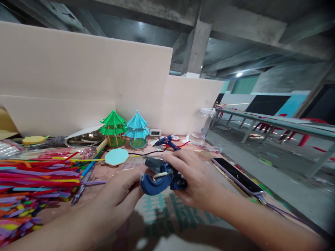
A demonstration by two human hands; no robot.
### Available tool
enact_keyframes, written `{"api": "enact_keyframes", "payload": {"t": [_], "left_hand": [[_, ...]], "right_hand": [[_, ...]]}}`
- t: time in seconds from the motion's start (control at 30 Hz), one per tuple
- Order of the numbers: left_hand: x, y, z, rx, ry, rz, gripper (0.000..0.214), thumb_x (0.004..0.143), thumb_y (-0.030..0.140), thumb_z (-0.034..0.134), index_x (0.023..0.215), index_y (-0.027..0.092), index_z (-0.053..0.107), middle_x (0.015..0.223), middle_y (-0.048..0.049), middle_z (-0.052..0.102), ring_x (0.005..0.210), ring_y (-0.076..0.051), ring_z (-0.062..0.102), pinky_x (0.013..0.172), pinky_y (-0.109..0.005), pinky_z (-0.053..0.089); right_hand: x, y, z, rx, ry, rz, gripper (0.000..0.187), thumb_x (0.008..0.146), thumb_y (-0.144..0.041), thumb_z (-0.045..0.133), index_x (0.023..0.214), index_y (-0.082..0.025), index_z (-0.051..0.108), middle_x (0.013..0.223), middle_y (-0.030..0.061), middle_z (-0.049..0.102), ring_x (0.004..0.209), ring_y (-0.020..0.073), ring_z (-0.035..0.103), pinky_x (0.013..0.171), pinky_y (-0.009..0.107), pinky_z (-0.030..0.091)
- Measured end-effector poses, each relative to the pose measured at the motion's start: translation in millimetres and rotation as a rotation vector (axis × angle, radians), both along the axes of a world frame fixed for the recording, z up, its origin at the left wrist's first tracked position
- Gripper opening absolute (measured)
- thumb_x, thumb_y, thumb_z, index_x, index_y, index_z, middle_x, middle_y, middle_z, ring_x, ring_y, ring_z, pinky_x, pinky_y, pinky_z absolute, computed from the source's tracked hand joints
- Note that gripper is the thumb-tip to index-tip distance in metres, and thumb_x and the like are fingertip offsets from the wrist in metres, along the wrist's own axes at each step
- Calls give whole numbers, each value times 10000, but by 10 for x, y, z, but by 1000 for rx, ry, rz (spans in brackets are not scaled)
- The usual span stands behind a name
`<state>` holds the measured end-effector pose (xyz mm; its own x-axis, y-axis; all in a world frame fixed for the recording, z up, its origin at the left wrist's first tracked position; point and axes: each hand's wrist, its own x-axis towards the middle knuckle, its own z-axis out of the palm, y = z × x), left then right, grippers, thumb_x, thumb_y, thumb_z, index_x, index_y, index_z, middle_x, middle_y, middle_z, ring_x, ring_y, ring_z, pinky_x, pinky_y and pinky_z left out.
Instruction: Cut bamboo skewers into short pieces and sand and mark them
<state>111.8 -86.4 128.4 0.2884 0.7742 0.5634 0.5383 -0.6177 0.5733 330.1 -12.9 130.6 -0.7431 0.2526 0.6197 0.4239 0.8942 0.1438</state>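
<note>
My left hand (119, 195) and my right hand (195, 179) meet over the table and both grip a dark blue curved craft piece (157, 181) with a small white stick across its top. The left hand's fingers curl round the left end of the piece. The right hand's fingers wrap over its right side. A blue glue gun (167, 142) lies just behind the hands, its black cord running left across the table.
A heap of coloured pipe cleaners (31, 188) fills the left. A green pavilion model (113, 128), a blue pavilion model (136, 129), a light-blue octagon (116, 156), a clear jar (202, 126) and a phone (238, 176) stand around. Cardboard walls (78, 80) close the back.
</note>
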Motion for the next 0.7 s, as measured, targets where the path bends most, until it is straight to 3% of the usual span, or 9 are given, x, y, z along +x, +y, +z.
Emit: {"api": "enact_keyframes", "payload": {"t": [0.23, 0.37, 0.47, 0.57, 0.63, 0.7], "left_hand": [[33, -39, 85, -81, -49, -61, 303, 926, 262, 434, 949, 252, 736, 796, -12, 708, 787, -188, 642, 751, -268, 564], [-1, 12, -5, -123, -83, -92, 287, 943, 273, 460, 1041, 247, 728, 825, -24, 712, 818, -208, 652, 752, -281, 566], [-39, 43, -145, -127, -132, -105, 305, 953, 294, 545, 1243, 272, 636, 1055, -41, 716, 994, -216, 667, 834, -279, 568], [-43, 32, -231, -129, -273, -156, 625, 866, 348, 740, 1420, 379, 454, 1347, -27, 612, 1210, -212, 606, 942, -253, 543], [-26, 5, -225, -125, -323, -194, 632, 824, 360, 789, 1375, 420, 487, 1340, 4, 615, 1194, -193, 617, 947, -233, 539], [-4, -22, -187, -104, -311, -198, 460, 858, 338, 756, 1270, 407, 562, 1221, 28, 664, 1076, -156, 660, 892, -204, 553]], "right_hand": [[20, 29, -24, -31, 8, 62, 555, 700, -133, 551, 1251, -146, 483, 1107, 140, 690, 953, 278, 652, 798, 397, 539], [29, 16, -27, -28, 9, 44, 477, 718, -146, 546, 1194, -146, 504, 1094, 140, 719, 971, 280, 688, 804, 387, 548], [21, 13, -35, -18, 4, 35, 443, 718, -150, 544, 1160, -141, 519, 1059, 139, 730, 935, 274, 698, 780, 378, 548], [0, 4, -46, -11, -20, 24, 445, 706, -148, 545, 1150, -129, 536, 1040, 145, 730, 903, 278, 693, 744, 377, 540], [-17, -13, -55, -1, -38, 15, 450, 700, -148, 553, 1150, -126, 549, 992, 132, 732, 852, 277, 687, 691, 369, 523], [-31, -34, -61, 13, -48, 12, 456, 706, -150, 564, 1161, -126, 556, 956, 119, 733, 811, 274, 681, 654, 363, 504]]}}
